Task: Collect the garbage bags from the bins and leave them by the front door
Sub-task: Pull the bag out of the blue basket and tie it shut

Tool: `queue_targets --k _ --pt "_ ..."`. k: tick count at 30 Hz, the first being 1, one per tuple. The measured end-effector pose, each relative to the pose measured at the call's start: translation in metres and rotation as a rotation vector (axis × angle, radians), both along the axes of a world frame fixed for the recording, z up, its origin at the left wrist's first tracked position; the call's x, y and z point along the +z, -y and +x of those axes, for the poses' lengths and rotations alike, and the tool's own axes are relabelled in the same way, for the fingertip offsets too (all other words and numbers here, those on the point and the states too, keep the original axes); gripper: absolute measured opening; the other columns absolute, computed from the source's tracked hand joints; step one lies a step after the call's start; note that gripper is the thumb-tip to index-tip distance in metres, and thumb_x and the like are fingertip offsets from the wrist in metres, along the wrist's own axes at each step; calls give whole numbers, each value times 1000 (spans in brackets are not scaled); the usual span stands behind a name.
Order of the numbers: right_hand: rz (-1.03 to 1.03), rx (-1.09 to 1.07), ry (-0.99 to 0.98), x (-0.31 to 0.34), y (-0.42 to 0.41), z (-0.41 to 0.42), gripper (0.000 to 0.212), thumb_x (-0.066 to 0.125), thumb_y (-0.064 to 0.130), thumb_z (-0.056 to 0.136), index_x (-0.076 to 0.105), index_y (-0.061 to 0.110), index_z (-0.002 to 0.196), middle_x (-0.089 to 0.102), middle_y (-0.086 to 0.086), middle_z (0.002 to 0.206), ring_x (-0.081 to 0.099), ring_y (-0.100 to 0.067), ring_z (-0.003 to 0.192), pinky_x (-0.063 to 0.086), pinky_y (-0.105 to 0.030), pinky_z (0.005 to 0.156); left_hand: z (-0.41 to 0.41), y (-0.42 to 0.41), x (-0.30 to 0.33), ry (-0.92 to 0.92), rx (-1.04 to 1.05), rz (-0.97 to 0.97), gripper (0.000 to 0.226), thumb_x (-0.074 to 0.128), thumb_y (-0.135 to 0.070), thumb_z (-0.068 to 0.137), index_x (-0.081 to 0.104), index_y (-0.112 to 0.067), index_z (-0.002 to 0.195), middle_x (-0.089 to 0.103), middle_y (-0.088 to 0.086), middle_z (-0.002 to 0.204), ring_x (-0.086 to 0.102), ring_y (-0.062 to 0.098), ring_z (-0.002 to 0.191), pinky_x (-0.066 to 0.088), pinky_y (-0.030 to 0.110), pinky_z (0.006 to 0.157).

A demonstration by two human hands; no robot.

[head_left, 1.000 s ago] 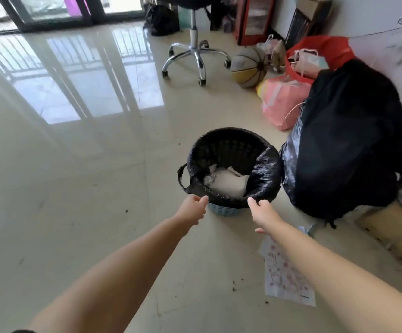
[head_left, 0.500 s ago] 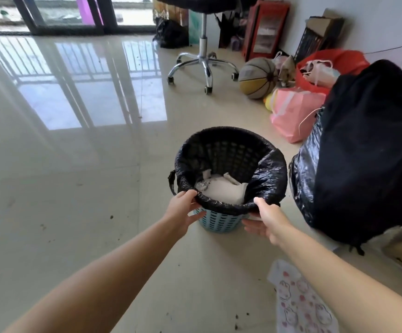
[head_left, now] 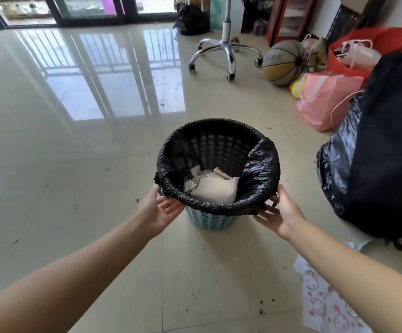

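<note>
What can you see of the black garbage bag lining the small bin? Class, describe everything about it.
The black garbage bag is thin, glossy, crinkled plastic lining a pale blue slotted bin standing upright on the tiled floor. Its top is folded out over the rim, bunched more thickly on the right side. Inside lie crumpled beige paper and a bit of foil. The left hand and right hand touch its folded edge at the near rim.

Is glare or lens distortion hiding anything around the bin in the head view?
Head view: bright window glare washes the floor far left of the bin; the black liner and both hands, left and right, are sharp; wide-angle bending curves the edges; the liner's dark interior hides some detail.
</note>
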State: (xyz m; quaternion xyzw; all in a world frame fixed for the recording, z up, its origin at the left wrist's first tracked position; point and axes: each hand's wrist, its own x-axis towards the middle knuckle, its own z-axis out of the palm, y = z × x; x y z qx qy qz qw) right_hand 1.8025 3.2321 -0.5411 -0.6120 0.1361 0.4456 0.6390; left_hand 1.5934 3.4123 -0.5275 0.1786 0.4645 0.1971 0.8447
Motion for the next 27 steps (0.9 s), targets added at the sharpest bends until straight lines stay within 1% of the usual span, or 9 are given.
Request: queue_targets --k 3,7,11,15,17,19,22,25,27 --pt "-87 36 -79 -7 -4 -8 43 40 51 94 45 12 112 58 -16 108 61 -26 80 49 -46 79 -1 1 1 -33 -50 -9 40 50 -34 96 44 0 115 61 10 81 62 19 72 60 37 63" --pt "-168 120 -104 -17 -6 -29 44 47 55 90 46 12 101 51 -14 100 54 -26 93 50 -47 77 -6 8 0 -96 -168 -24 31 54 -38 93 56 -8 84 57 3 70 53 13 56 59 29 54" --pt "-81 101 -163 -10 -9 -29 41 54 49 89 45 8 85 55 -19 92 60 -27 67 54 -42 63 -9 12 6 -79 -162 -33 30 55 -34 93 53 -14 71 45 -1 47 32 8 33 57 25 55" --pt "40 50 -116 -2 -7 -15 17 52 18 94 54 14 77 60 -6 71 60 -14 56 55 -23 45 -3 25 13 -156 -30 7 20 51 -11 96 53 -4 77 49 6 68 45 11 53 53 31 71" --pt "55 -74 -89 7 -3 1 21 50 8 93 52 14 73 55 -4 72 53 -12 61 53 -22 41 -2 29 15 -214 -9 50 19 46 -4 97 51 -3 78 51 9 71 48 14 60 52 34 72" --pt "69 -134 -114 15 3 14 24 51 10 94 51 12 70 52 -3 69 49 -11 59 53 -24 39 -4 31 16 -255 -16 74 19 43 -3 97 52 -4 81 55 10 74 53 16 65 51 32 74" --pt "23 -72 -84 24 12 24 30 51 18 95 45 15 66 43 2 41 37 -6 33 50 -18 39 -7 27 19 -286 37 115 21 40 -2 97 52 -5 79 57 9 76 56 17 69 48 32 85" --pt "-1 -9 74 40 14 29 30 50 19 96 44 18 66 36 7 31 35 -4 27 47 -14 40 -2 23 30 -232 187 230 22 42 -1 93 52 -8 74 57 6 73 56 14 66 53 26 71" --pt "24 15 224 53 12 29 24 51 18 95 51 19 71 51 5 46 49 -6 44 51 -22 48 3 23 41 -190 227 376 23 43 -1 92 52 -9 73 59 5 72 58 13 64 53 22 59"
